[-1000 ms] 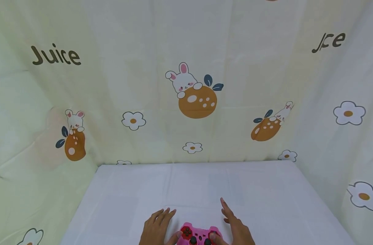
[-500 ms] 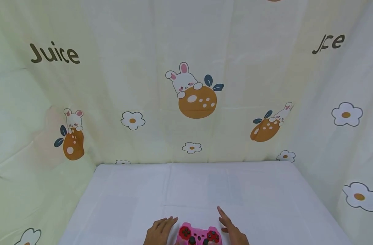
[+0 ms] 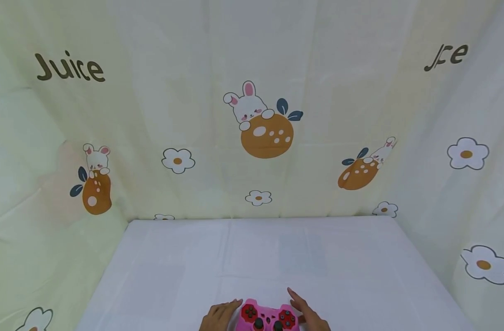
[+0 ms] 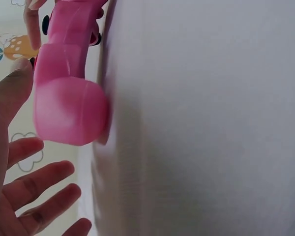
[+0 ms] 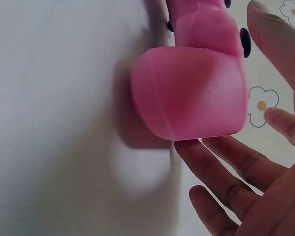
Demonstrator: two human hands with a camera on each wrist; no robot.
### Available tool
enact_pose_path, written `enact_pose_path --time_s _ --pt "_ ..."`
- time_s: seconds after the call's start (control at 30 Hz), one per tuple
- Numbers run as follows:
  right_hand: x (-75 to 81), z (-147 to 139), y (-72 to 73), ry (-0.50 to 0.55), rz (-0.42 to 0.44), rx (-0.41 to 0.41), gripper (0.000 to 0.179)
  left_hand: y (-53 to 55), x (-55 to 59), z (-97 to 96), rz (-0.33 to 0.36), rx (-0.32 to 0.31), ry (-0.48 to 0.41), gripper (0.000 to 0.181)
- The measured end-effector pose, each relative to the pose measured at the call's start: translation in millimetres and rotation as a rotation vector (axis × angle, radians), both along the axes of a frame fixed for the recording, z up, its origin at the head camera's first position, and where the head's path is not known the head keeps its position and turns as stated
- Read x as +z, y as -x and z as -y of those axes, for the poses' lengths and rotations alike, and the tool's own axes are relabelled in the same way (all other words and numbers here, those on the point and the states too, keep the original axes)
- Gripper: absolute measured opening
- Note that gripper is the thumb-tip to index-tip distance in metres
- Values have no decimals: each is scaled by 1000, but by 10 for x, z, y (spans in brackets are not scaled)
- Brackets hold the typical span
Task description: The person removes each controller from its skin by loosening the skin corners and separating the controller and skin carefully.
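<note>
A pink game controller (image 3: pixel 268 316) with red button pads and black thumbsticks lies on the white-covered table, cut off by the bottom edge of the head view. Close along its left side is my left hand (image 3: pixel 220 316). In the left wrist view its thumb (image 4: pixel 20 76) reaches to the controller's button face, while the other fingers (image 4: pixel 44 184) spread loosely below the pink grip. My right hand (image 3: pixel 312 317) stands at the right side. Its fingertips come up to the right grip (image 5: pixel 191 93) in the right wrist view, and its thumb (image 5: pixel 273 37) is raised off the button face.
The white table cover (image 3: pixel 260 257) stretches behind the controller to a printed cloth backdrop (image 3: pixel 210 115) with rabbits, oranges and flowers. More of this cloth hangs at both sides, beyond the table's left and right edges.
Both hands have drawn back toward the bottom edge and inward, closer to the controller's sides. The thumbs, earlier seen over its face, no longer show in the head view. The controller has barely shifted.
</note>
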State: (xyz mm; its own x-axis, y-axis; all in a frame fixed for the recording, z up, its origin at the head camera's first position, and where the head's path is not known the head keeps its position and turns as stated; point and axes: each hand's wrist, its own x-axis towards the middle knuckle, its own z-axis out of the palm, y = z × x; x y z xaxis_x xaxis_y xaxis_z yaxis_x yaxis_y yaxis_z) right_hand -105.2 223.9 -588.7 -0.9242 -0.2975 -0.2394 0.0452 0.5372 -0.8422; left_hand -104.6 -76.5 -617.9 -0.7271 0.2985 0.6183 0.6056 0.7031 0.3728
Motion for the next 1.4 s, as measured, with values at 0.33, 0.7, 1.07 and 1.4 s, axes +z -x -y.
enact_pose_path --time_s 0.33,0.7,1.07,1.4 --pt "-374 -163 42 209 -37 121 85 -60 24 -12 139 37 113 65" --pt "53 -51 -160 310 12 67 78 21 -36 92 229 -152 23 67" --pt "102 -83 -140 436 94 137 77 95 -58 139 259 -207 2 62" --pt "157 -82 -167 578 183 85 71 84 71 189 370 -224 -37 64"
